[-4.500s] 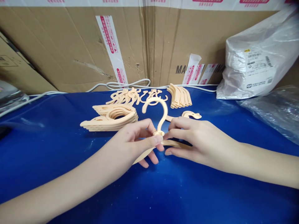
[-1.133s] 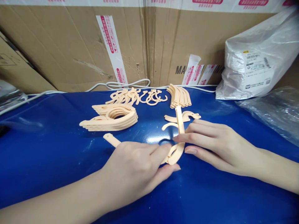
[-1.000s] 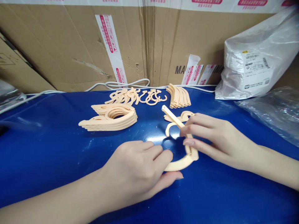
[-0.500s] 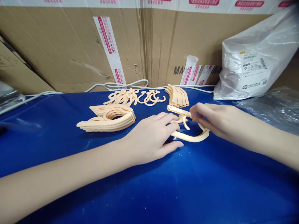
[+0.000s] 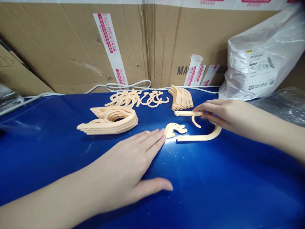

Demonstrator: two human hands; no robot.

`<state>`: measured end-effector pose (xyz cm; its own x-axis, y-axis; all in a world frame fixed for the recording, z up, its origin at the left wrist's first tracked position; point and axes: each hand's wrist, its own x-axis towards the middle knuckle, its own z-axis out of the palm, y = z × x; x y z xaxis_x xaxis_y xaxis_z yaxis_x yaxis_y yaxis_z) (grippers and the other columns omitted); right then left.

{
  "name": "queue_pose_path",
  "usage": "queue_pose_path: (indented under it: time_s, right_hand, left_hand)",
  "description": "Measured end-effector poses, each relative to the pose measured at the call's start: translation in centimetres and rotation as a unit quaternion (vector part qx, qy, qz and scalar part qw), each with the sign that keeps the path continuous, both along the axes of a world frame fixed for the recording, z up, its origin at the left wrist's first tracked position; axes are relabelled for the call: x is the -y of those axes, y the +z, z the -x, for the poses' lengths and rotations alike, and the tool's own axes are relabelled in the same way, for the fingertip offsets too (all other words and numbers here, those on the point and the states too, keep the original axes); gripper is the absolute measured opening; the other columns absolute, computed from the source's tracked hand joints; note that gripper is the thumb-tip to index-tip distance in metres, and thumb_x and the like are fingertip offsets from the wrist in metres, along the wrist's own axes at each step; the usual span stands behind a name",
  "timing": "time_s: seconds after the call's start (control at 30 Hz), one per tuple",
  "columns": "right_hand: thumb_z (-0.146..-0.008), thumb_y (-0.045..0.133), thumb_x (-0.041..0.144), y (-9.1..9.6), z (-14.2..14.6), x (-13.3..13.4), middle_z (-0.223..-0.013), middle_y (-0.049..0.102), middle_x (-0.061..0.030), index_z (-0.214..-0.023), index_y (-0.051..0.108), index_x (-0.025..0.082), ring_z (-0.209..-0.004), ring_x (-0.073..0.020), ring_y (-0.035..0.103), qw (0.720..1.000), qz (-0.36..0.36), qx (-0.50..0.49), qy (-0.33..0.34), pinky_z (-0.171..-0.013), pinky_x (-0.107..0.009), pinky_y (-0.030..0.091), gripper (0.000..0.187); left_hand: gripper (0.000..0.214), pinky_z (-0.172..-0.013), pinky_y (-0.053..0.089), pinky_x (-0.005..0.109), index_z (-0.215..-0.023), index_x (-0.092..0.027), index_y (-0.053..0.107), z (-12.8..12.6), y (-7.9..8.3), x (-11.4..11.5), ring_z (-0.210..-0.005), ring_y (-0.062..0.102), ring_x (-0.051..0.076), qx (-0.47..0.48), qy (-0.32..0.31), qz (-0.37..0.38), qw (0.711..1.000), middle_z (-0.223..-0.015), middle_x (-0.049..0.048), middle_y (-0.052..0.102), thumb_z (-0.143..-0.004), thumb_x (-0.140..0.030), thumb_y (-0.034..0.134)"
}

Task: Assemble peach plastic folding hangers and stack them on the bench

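My right hand (image 5: 222, 112) pinches a cream plastic hanger (image 5: 199, 137) near its upper arm. The hanger's two arms spread apart toward the left, joined by a bend partly behind my fingers, and a small hook curves down from the upper arm. My left hand (image 5: 133, 165) lies palm down with fingers stretched out and thumb apart. Its fingertips touch the edge of a small curved cream piece (image 5: 170, 128) with notched ends, lying left of the hanger. Beyond my left hand sits a stack of cream hanger parts (image 5: 111, 128).
Behind lie loose cream hooks (image 5: 156, 99), a pile of curved pieces (image 5: 125, 98) and a row of nested arms (image 5: 181, 98). A white cable (image 5: 95, 87) runs along cardboard boxes (image 5: 78, 47). A plastic-wrapped parcel (image 5: 252, 66) stands back right on the blue surface (image 5: 190, 190).
My left hand has come off the hanger and moved left and nearer, uncovering the small curved piece. The hanger has shifted slightly right in my right hand.
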<state>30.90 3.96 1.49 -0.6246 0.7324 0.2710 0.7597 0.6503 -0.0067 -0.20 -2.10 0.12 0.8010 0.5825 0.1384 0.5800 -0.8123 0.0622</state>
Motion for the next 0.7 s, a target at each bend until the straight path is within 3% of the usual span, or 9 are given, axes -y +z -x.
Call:
queue_pose_path:
  time_s: [0.17, 0.3, 0.43, 0.5, 0.6, 0.7]
  right_hand:
    - [-0.100, 0.035, 0.036, -0.3, 0.9, 0.3, -0.100, 0.066, -0.0092, -0.110, 0.066, 0.021, -0.078, -0.0202, 0.066, 0.999, 0.045, 0.018, 0.009, -0.068, -0.033, 0.050, 0.036]
    - [-0.101, 0.033, 0.036, -0.5, 1.3, 0.3, -0.104, 0.064, -0.0082, -0.112, 0.066, 0.021, -0.083, -0.0205, 0.065, 0.999, 0.039, 0.031, 0.016, -0.072, -0.034, 0.051, 0.037]
    - [-0.100, 0.039, 0.039, 0.3, 2.0, 1.4, -0.100, 0.064, -0.0083, -0.108, 0.067, 0.020, -0.085, -0.0223, 0.064, 0.999, -0.010, 0.035, 0.024, -0.070, -0.034, 0.049, 0.035]
    - [-0.097, 0.044, 0.045, 0.6, 2.6, 2.4, -0.097, 0.064, -0.0076, -0.103, 0.068, 0.020, -0.083, -0.0210, 0.063, 0.998, 0.010, 0.023, 0.061, -0.069, -0.033, 0.049, 0.035]
    - [-0.096, 0.047, 0.044, 0.5, 3.7, 3.6, -0.094, 0.062, -0.0067, -0.102, 0.067, 0.020, -0.081, -0.0185, 0.062, 0.988, 0.078, 0.019, 0.128, -0.069, -0.030, 0.049, 0.031]
    - [-0.101, 0.040, 0.032, -0.4, 4.5, 4.2, -0.086, 0.060, -0.0063, -0.094, 0.065, 0.017, -0.080, -0.0188, 0.061, 0.987, 0.053, 0.029, 0.148, -0.070, -0.031, 0.048, 0.030]
  left_hand:
    - [0.070, -0.098, 0.053, 0.042, -0.150, -0.019, 0.030, 3.8, -0.7, 3.5, -0.125, 0.056, 0.027, -0.030, 0.045, -0.091, 0.994, -0.150, 0.0042, 0.042, -0.095, -0.059, 0.042]
    - [0.054, -0.095, 0.053, 0.048, -0.143, -0.028, 0.043, 4.9, -0.3, 4.5, -0.119, 0.060, 0.029, -0.058, 0.084, -0.117, 0.988, -0.141, -0.0004, 0.055, -0.095, -0.053, 0.045]
    - [0.036, -0.085, 0.053, 0.049, -0.121, -0.022, 0.060, 3.3, 1.0, 3.5, -0.107, 0.065, 0.030, -0.001, 0.091, -0.153, 0.984, -0.120, 0.0052, 0.068, -0.100, -0.039, 0.035]
    - [0.034, -0.077, 0.055, 0.047, -0.116, -0.016, 0.061, 2.0, 1.5, 2.5, -0.099, 0.066, 0.031, 0.007, 0.083, -0.171, 0.982, -0.110, 0.0101, 0.070, -0.099, -0.032, 0.036]
    - [0.026, -0.068, 0.055, 0.043, -0.100, -0.015, 0.064, 0.6, 1.7, 1.0, -0.086, 0.066, 0.030, -0.003, 0.085, -0.130, 0.988, -0.091, 0.0092, 0.068, -0.096, -0.029, 0.042]
    - [0.020, -0.064, 0.052, 0.041, -0.085, -0.017, 0.061, -0.1, 1.5, -0.1, -0.077, 0.063, 0.027, -0.013, 0.094, -0.076, 0.993, -0.081, 0.0065, 0.062, -0.094, -0.027, 0.045]
